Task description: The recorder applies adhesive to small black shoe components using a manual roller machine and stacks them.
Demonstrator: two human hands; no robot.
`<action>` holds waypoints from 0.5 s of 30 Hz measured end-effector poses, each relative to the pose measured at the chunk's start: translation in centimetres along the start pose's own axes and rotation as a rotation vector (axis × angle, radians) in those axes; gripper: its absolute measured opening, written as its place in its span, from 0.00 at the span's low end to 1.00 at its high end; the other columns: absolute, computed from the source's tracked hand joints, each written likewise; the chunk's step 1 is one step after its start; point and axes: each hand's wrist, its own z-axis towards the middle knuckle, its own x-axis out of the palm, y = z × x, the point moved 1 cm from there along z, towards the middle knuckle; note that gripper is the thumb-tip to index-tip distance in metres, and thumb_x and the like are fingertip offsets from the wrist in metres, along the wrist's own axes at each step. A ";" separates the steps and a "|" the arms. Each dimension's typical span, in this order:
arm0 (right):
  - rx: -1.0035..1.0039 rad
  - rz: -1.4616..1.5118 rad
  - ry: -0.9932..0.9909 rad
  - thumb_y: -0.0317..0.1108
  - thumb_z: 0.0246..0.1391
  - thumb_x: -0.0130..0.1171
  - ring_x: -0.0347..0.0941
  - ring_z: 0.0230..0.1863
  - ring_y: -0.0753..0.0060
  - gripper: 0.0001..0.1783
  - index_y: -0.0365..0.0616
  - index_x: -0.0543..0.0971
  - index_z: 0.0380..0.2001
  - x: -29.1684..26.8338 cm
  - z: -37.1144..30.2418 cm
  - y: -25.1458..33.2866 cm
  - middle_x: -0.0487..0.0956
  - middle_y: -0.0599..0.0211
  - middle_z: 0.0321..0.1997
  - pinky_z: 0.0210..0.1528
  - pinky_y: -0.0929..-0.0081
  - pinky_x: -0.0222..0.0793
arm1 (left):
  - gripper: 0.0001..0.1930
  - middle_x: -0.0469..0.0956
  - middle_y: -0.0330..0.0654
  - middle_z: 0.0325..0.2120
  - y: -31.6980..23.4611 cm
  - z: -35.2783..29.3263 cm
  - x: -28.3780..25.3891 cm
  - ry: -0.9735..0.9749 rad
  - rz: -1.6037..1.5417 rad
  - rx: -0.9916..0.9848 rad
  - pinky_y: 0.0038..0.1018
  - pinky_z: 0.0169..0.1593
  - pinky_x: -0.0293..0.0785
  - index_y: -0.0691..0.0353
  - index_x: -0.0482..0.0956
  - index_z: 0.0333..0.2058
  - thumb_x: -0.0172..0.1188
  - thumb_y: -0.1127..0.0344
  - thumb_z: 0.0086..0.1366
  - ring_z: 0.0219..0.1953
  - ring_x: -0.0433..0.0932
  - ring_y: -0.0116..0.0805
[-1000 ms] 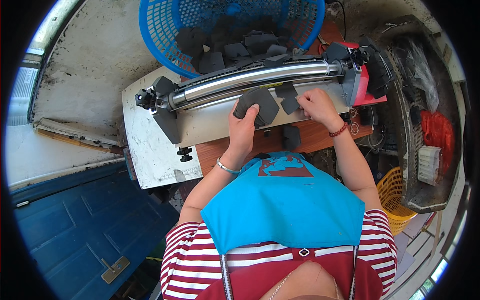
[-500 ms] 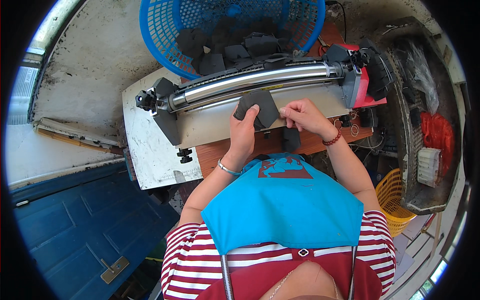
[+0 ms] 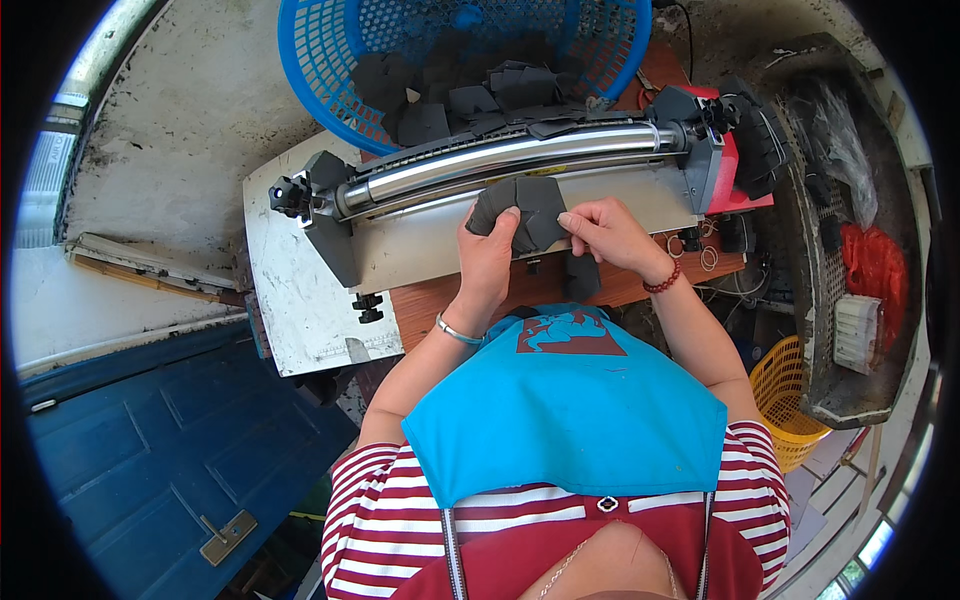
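My left hand (image 3: 486,252) is closed round a fanned stack of thin dark grey pieces (image 3: 496,203), its thumb lying on top. With thumb and forefinger, my right hand (image 3: 606,232) pinches the right edge of one squarish dark grey piece (image 3: 545,203) at the stack's right side. Both hands are over the flat metal bed (image 3: 640,190) of a roller machine, just in front of its shiny roller (image 3: 520,152). Below them, another dark grey piece (image 3: 582,276) shows at the bench's front edge.
Behind the roller stands a blue plastic basket (image 3: 298,72) with many dark grey pieces in it. Black knobs (image 3: 290,195) stick out at the machine's ends. A yellow basket (image 3: 772,392) and a long dirty trough (image 3: 835,405) are at the right; a blue door (image 3: 130,430) is at the left.
My right thumb and finger now grip the edge of a piece. That piece has shifted right, spreading out from the stack. My left hand has barely moved.
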 end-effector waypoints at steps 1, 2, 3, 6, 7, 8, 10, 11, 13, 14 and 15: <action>-0.013 -0.013 -0.001 0.45 0.63 0.53 0.64 0.11 0.86 0.21 0.41 0.77 0.21 0.0 0.0 0.0 0.76 0.72 0.16 0.14 0.84 0.58 | 0.10 0.78 0.38 0.37 0.0 0.0 -0.1 0.003 0.023 0.011 0.23 0.45 0.74 0.67 0.75 0.43 0.54 0.75 0.64 0.38 0.75 0.24; -0.013 -0.014 0.000 0.45 0.63 0.53 0.64 0.11 0.86 0.21 0.41 0.77 0.21 0.0 -0.1 0.1 0.76 0.72 0.16 0.14 0.84 0.58 | 0.10 0.78 0.38 0.37 0.0 0.0 -0.2 0.006 0.047 0.022 0.22 0.45 0.74 0.67 0.75 0.43 0.54 0.76 0.63 0.38 0.75 0.24; -0.005 -0.020 -0.001 0.45 0.63 0.52 0.64 0.11 0.85 0.21 0.40 0.77 0.21 0.0 -0.2 0.3 0.76 0.73 0.16 0.14 0.84 0.59 | 0.10 0.78 0.38 0.37 0.0 0.0 -0.1 0.006 0.046 0.022 0.22 0.45 0.74 0.67 0.75 0.43 0.54 0.76 0.63 0.38 0.75 0.24; 0.001 -0.037 -0.002 0.44 0.62 0.52 0.64 0.12 0.85 0.21 0.40 0.78 0.22 -0.1 -0.5 0.7 0.76 0.73 0.15 0.14 0.83 0.59 | 0.11 0.78 0.37 0.37 0.0 -0.2 -0.1 -0.008 0.110 0.072 0.21 0.45 0.73 0.68 0.75 0.44 0.55 0.77 0.62 0.38 0.75 0.23; -0.001 -0.047 -0.002 0.44 0.62 0.52 0.64 0.12 0.85 0.21 0.40 0.78 0.22 -0.1 -0.6 0.9 0.76 0.72 0.16 0.14 0.83 0.59 | 0.12 0.78 0.37 0.37 0.1 -0.3 -0.2 -0.023 0.153 0.114 0.21 0.45 0.73 0.69 0.75 0.45 0.55 0.77 0.62 0.38 0.75 0.22; -0.001 -0.048 -0.003 0.44 0.62 0.52 0.64 0.12 0.85 0.21 0.40 0.78 0.22 -0.2 -0.6 0.8 0.76 0.72 0.16 0.14 0.83 0.59 | 0.13 0.78 0.37 0.37 0.0 -0.3 -0.2 -0.038 0.197 0.156 0.21 0.46 0.73 0.70 0.75 0.45 0.55 0.77 0.62 0.38 0.75 0.22; -0.004 -0.044 -0.051 0.44 0.62 0.52 0.64 0.12 0.85 0.20 0.39 0.79 0.23 -0.7 -0.6 0.4 0.76 0.72 0.16 0.15 0.83 0.59 | 0.13 0.78 0.37 0.37 -0.5 -0.3 -0.3 -0.039 0.190 0.175 0.21 0.46 0.73 0.70 0.75 0.46 0.55 0.77 0.61 0.39 0.75 0.22; -0.005 -0.045 -0.051 0.44 0.62 0.52 0.64 0.12 0.85 0.20 0.39 0.79 0.23 -1.0 -0.5 0.2 0.76 0.72 0.16 0.15 0.83 0.59 | 0.13 0.78 0.37 0.38 -0.9 -0.2 -0.4 -0.040 0.185 0.193 0.21 0.46 0.73 0.70 0.75 0.46 0.55 0.77 0.61 0.39 0.75 0.22; 0.048 -0.050 -0.040 0.41 0.64 0.51 0.64 0.13 0.87 0.19 0.38 0.79 0.27 -1.5 -0.4 -0.1 0.77 0.71 0.17 0.15 0.86 0.58 | 0.14 0.78 0.37 0.38 -1.2 -0.2 -0.6 -0.046 0.180 0.180 0.20 0.46 0.73 0.70 0.74 0.47 0.56 0.77 0.61 0.39 0.75 0.22; 0.048 -0.051 -0.039 0.41 0.64 0.51 0.64 0.13 0.87 0.19 0.38 0.79 0.27 -1.4 -0.3 0.1 0.77 0.71 0.17 0.15 0.86 0.58 | 0.14 0.78 0.37 0.38 -1.2 -0.2 -0.7 -0.053 0.175 0.166 0.20 0.47 0.73 0.70 0.74 0.47 0.56 0.78 0.61 0.39 0.75 0.22; 0.053 -0.060 -0.024 0.42 0.63 0.51 0.64 0.13 0.87 0.19 0.38 0.79 0.27 -1.1 -0.3 0.4 0.77 0.71 0.17 0.15 0.86 0.58 | 0.14 0.78 0.37 0.38 -1.1 -0.2 -0.7 -0.054 0.175 0.166 0.20 0.47 0.73 0.70 0.74 0.47 0.56 0.78 0.61 0.39 0.75 0.22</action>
